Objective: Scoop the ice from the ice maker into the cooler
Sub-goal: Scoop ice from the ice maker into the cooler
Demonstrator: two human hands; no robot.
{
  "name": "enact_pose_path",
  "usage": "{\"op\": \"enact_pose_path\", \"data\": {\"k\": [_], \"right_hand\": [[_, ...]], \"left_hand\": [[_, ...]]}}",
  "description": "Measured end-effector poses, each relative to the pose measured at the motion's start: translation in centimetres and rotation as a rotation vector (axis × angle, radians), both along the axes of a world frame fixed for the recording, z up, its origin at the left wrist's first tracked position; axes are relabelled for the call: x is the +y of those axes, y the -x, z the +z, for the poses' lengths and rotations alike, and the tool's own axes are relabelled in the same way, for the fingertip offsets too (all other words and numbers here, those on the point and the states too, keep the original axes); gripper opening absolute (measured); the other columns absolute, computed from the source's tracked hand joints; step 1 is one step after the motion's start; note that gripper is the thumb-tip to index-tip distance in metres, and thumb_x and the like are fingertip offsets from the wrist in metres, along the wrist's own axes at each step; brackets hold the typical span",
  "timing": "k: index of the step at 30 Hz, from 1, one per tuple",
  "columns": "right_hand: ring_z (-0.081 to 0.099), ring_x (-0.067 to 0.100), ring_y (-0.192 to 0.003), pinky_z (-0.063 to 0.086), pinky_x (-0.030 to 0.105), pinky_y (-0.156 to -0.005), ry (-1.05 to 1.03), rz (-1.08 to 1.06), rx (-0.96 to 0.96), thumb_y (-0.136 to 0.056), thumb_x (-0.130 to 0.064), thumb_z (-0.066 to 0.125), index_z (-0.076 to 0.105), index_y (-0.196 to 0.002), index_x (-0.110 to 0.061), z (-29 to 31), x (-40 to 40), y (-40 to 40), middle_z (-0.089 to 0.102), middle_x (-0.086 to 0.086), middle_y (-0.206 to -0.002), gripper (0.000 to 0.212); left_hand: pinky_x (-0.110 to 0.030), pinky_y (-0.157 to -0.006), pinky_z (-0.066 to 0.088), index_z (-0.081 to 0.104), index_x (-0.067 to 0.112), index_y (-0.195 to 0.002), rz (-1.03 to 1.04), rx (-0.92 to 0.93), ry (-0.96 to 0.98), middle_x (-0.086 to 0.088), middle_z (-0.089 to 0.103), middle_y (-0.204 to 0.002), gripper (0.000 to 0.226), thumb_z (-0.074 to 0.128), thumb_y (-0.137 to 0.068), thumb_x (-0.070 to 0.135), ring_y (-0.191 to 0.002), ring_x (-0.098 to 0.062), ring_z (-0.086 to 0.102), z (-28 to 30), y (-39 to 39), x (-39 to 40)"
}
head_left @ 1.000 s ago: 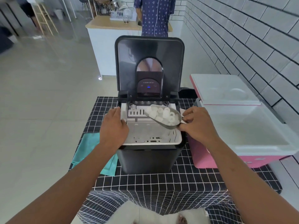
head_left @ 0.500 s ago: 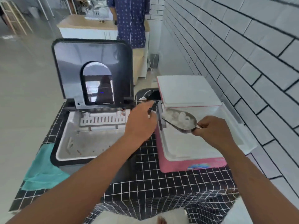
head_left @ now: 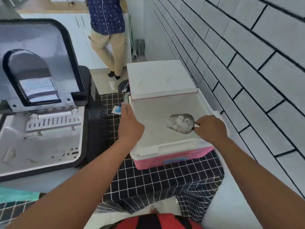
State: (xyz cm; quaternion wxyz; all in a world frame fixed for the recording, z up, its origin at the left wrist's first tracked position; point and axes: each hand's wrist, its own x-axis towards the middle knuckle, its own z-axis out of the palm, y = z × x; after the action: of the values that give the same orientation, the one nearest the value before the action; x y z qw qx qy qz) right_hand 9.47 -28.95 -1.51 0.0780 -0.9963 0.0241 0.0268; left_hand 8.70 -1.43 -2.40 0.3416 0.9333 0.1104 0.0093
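The black ice maker [head_left: 92, 129] stands at the left with its lid raised and its white basket [head_left: 41, 146] showing. To its right sits the pink cooler [head_left: 173, 157], lid swung back, its white inside bare. My right hand [head_left: 211, 128] grips the handle of a metal scoop [head_left: 181, 123] full of ice cubes, held over the cooler's inside. My left hand [head_left: 130, 124] hovers with fingers straight at the cooler's left rim, holding nothing.
A black grid-patterned cloth [head_left: 148, 182] covers the table. A teal cloth [head_left: 16, 194] lies at the left front. A white tiled wall [head_left: 247, 63] runs close along the right. A person [head_left: 107, 30] stands behind the table by a white counter.
My right hand carried the loaded scoop from the ice maker's basket rightward over the cooler. My left hand left the ice maker's rim and came to the cooler's left edge.
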Motion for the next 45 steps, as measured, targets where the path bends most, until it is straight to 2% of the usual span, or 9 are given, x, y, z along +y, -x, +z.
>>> {"op": "enact_pose_path", "data": {"k": [8,13,22,28,31,34,38,41,45], "right_hand": [[0.039,0.018,-0.045,0.019,0.019,-0.044,0.031,-0.006,-0.020,-0.067,-0.019,0.063,0.057,-0.059,-0.018,-1.7,1.4,-1.1,0.038,-0.007,-0.050,0.011],[0.049,0.023,-0.050,0.024,0.021,-0.045,-0.022,-0.033,-0.061,-0.069,-0.015,0.061,0.056,-0.057,-0.017,-2.4,1.1,-1.2,0.053,-0.002,-0.054,0.013],[0.047,0.021,-0.048,0.021,0.022,-0.042,-0.115,-0.047,-0.157,-0.073,-0.015,0.057,0.054,-0.056,-0.015,-2.6,1.0,-1.0,0.053,-0.003,-0.053,0.017],[0.048,0.016,-0.047,0.028,0.023,-0.042,-0.212,-0.011,-0.230,-0.078,-0.021,0.058,0.055,-0.056,-0.015,0.4,3.8,0.3,0.054,-0.003,-0.051,0.024],[0.050,0.013,-0.047,0.031,0.025,-0.043,-0.315,0.048,-0.258,-0.078,-0.026,0.059,0.051,-0.054,-0.018,3.7,7.4,1.1,0.052,-0.003,-0.049,0.027],[0.046,0.007,-0.046,0.030,0.025,-0.044,-0.391,0.157,-0.275,-0.078,-0.030,0.060,0.051,-0.055,-0.023,7.5,12.2,2.0,0.051,-0.007,-0.050,0.025],[0.042,0.015,-0.048,0.034,0.031,-0.047,-0.400,0.411,-0.261,-0.076,-0.023,0.062,0.047,-0.055,-0.017,11.7,19.6,3.6,0.046,0.000,-0.050,0.026],[0.048,0.013,-0.051,0.037,0.028,-0.047,-0.233,0.546,-0.181,-0.078,-0.025,0.060,0.053,-0.055,-0.023,13.7,25.3,4.7,0.050,-0.005,-0.051,0.024],[0.049,0.016,-0.053,0.025,0.022,-0.045,0.264,0.690,-0.182,-0.074,-0.020,0.056,0.054,-0.060,-0.022,14.9,32.1,5.1,0.050,-0.005,-0.060,0.014]], "left_hand": [[-0.033,-0.109,0.032,0.009,0.005,-0.155,0.052,-0.001,-0.090,-0.010,0.004,-0.163,0.076,0.048,-0.090,0.003,-0.147,-0.028,0.023,-0.2,-0.2,-0.2],[-0.035,-0.110,0.033,0.009,0.006,-0.155,0.056,-0.016,-0.086,-0.007,0.003,-0.164,0.076,0.048,-0.091,0.003,-0.146,-0.027,0.024,0.0,0.0,-0.3],[-0.032,-0.103,0.037,0.006,0.006,-0.155,0.044,0.034,-0.160,-0.009,0.003,-0.163,0.076,0.048,-0.092,0.006,-0.144,-0.028,0.029,0.4,0.0,-0.2],[-0.034,-0.089,0.043,0.041,0.016,-0.138,-0.132,-0.088,-0.086,-0.009,0.049,-0.133,0.044,0.051,-0.095,0.022,-0.118,-0.029,0.055,3.7,-0.3,4.1],[-0.027,-0.101,0.038,0.040,0.023,-0.147,-0.159,-0.218,-0.048,-0.001,0.054,-0.138,0.051,0.051,-0.098,0.029,-0.120,-0.013,0.053,6.3,0.8,8.6],[-0.018,-0.094,0.044,0.054,0.030,-0.136,-0.108,-0.377,0.023,0.011,0.064,-0.120,0.039,0.052,-0.097,0.028,-0.102,0.007,0.057,7.6,3.5,14.5],[-0.026,-0.091,0.043,0.062,0.023,-0.126,0.083,-0.455,-0.117,0.007,0.066,-0.121,0.032,0.050,-0.097,0.031,-0.105,-0.014,0.064,7.0,8.0,23.1],[-0.033,-0.088,0.045,0.062,0.019,-0.125,0.232,-0.430,-0.158,-0.006,0.066,-0.123,0.037,0.048,-0.094,0.031,-0.106,-0.027,0.063,6.3,10.3,28.4],[-0.042,-0.099,0.043,0.045,0.012,-0.143,0.237,-0.216,-0.132,-0.012,0.047,-0.142,0.051,0.052,-0.094,0.026,-0.122,-0.032,0.052,4.9,11.2,32.0]]}}
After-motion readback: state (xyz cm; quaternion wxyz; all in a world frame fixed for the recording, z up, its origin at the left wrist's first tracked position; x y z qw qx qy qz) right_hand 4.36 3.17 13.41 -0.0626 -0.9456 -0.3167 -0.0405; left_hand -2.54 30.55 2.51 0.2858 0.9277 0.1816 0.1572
